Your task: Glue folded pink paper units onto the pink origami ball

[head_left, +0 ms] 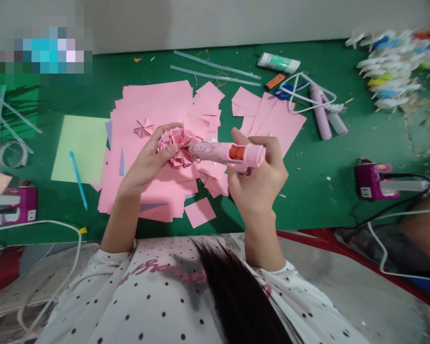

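Observation:
My left hand (152,155) is closed around a pink folded-paper ball (177,143), thumb on its front. In my right hand (260,177) is a pink hot glue gun (218,152), gripped by its handle, which the fingers mostly hide. Its nozzle points left and meets the ball's right side; whether it touches the paper I cannot tell. Under both hands lies a stack of pink paper sheets (157,95). A small folded pink paper piece (143,127) rests on the stack, left of the ball. Loose pink paper squares (199,212) lie around the stack.
Clear glue sticks (215,75) and a white-green tube (278,62) lie at the back. Blue-handled scissors (290,91) and a pink cordless-looking tool (320,112) sit right. A green sheet (80,148) bears a blue pen (78,180). Purple power sockets (376,180) with cables stand at the right.

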`<state>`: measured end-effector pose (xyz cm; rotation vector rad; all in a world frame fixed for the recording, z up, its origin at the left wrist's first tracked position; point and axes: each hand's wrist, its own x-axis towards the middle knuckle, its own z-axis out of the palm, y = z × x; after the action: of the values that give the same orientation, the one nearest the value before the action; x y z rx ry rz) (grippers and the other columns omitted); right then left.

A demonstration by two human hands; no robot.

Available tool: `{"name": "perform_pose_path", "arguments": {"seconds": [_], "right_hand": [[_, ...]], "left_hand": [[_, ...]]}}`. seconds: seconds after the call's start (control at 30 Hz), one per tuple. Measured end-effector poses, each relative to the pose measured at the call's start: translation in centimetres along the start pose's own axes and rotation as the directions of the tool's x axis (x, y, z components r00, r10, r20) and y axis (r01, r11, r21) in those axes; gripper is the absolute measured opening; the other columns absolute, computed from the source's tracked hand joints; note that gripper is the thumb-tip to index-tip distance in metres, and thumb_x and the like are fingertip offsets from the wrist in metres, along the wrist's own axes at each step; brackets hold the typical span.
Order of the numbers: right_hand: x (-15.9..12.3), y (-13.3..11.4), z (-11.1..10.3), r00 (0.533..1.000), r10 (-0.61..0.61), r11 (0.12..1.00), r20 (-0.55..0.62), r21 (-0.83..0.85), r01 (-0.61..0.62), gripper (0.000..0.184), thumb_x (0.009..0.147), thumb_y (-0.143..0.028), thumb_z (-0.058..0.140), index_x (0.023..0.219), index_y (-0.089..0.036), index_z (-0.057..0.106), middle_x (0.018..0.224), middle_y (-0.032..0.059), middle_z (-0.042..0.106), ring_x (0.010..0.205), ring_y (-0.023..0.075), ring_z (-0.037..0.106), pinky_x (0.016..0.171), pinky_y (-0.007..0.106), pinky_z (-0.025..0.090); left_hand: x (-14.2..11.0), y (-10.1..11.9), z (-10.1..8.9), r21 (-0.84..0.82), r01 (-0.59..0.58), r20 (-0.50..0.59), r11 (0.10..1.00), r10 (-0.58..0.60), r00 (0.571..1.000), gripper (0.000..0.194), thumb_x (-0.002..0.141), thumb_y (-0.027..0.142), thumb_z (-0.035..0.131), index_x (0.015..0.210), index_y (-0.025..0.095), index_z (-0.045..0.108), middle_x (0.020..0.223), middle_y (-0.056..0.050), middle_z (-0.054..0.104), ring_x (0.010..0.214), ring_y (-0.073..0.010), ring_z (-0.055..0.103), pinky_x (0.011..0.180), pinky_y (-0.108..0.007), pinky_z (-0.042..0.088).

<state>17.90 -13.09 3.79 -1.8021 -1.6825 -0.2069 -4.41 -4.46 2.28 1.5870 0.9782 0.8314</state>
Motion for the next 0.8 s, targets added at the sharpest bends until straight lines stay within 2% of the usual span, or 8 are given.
{"name": "perform_pose_path", "arguments": {"seconds": [0.1,0.2,0.3,0.37,0.43,0.53,0.67,0.8], "right_hand": [[0.1,-0.3,-0.4,1.0,-0.002,0.999,0.013,0.043,0.001,0.048,0.086,-0.017,0.056,0.131,-0.027,0.07,0.11,0.0092,0.066,0.088,0.0225,0.071,0.067,0.033,0.058],[0.4,-0.7,-1.1,0.997,0.049,0.995,0.065,0.087,-0.054,0.045,0.085,-0.019,0.057,0.127,-0.027,0.073,0.11,0.0091,0.069,0.087,0.0231,0.072,0.07,0.036,0.059],[0.7,-0.4,-1.7,0.985,0.17,0.974,0.01,0.151,-0.17,0.033,0.085,-0.024,0.06,0.114,-0.025,0.077,0.107,0.0094,0.07,0.09,0.0256,0.071,0.079,0.042,0.062],[1.1,0.8,-1.4,0.958,0.286,0.943,-0.036,0.188,-0.274,0.025,0.083,-0.03,0.065,0.105,-0.022,0.075,0.104,0.0105,0.07,0.096,0.0293,0.071,0.091,0.05,0.061],[1.3,2.5,-0.5,0.921,0.389,0.908,-0.032,0.182,-0.378,0.026,0.078,-0.038,0.07,0.097,-0.02,0.07,0.098,0.0107,0.069,0.095,0.0312,0.07,0.097,0.056,0.057],[1.3,5.4,2.0,0.828,0.559,0.823,0.035,0.095,-0.56,0.041,0.07,-0.054,0.076,0.089,-0.021,0.058,0.088,0.0063,0.062,0.084,0.0273,0.063,0.088,0.056,0.057],[0.3,7.7,5.6,0.836,0.515,0.845,0.187,0.055,-0.532,0.049,0.066,-0.054,0.078,0.094,-0.021,0.055,0.099,0.0078,0.059,0.088,0.0229,0.057,0.091,0.051,0.055],[-0.6,8.1,7.1,0.855,0.473,0.877,0.212,-0.025,-0.479,0.044,0.075,-0.054,0.076,0.095,-0.017,0.062,0.105,0.0152,0.062,0.098,0.0283,0.058,0.099,0.055,0.052]], "left_hand": [[0.1,0.0,0.0,-0.121,0.014,0.005,0.993,-0.013,1.0,0.059,0.093,0.061,0.071,0.141,0.028,0.064,0.144,-0.008,0.065,0.135,-0.0288,0.062,0.115,-0.042,0.052],[0.0,-0.2,-0.1,-0.284,0.077,0.002,0.956,-0.08,0.997,0.059,0.089,0.062,0.075,0.137,0.029,0.067,0.133,-0.008,0.07,0.122,-0.0265,0.069,0.1,-0.036,0.059],[-0.1,-0.4,-0.7,-0.438,0.086,-0.02,0.895,-0.106,0.994,0.06,0.088,0.066,0.075,0.135,0.029,0.068,0.124,-0.007,0.072,0.11,-0.0238,0.073,0.084,-0.031,0.061],[-0.1,-0.6,-1.3,-0.473,0.05,-0.059,0.88,-0.088,0.994,0.062,0.086,0.067,0.077,0.134,0.028,0.069,0.125,-0.007,0.072,0.11,-0.0233,0.073,0.084,-0.03,0.062],[-0.1,-0.8,-2.0,-0.482,0.032,-0.079,0.876,-0.08,0.994,0.063,0.085,0.067,0.077,0.133,0.027,0.068,0.128,-0.008,0.072,0.113,-0.0236,0.073,0.087,-0.03,0.063],[-0.1,-1.5,-2.6,-0.515,0.013,-0.097,0.857,-0.073,0.993,0.062,0.086,0.068,0.076,0.132,0.027,0.069,0.13,-0.009,0.072,0.116,-0.0245,0.073,0.088,-0.031,0.064],[-0.2,-2.5,-2.8,-0.558,0.004,-0.103,0.83,-0.074,0.992,0.064,0.086,0.068,0.075,0.135,0.028,0.065,0.131,-0.01,0.071,0.116,-0.0248,0.074,0.085,-0.031,0.065],[-0.4,-3.0,-3.0,-0.607,0.024,-0.063,0.794,-0.078,0.995,0.075,0.075,0.072,0.082,0.132,0.028,0.063,0.133,-0.012,0.071,0.114,-0.029,0.075,0.076,-0.032,0.065]]}}
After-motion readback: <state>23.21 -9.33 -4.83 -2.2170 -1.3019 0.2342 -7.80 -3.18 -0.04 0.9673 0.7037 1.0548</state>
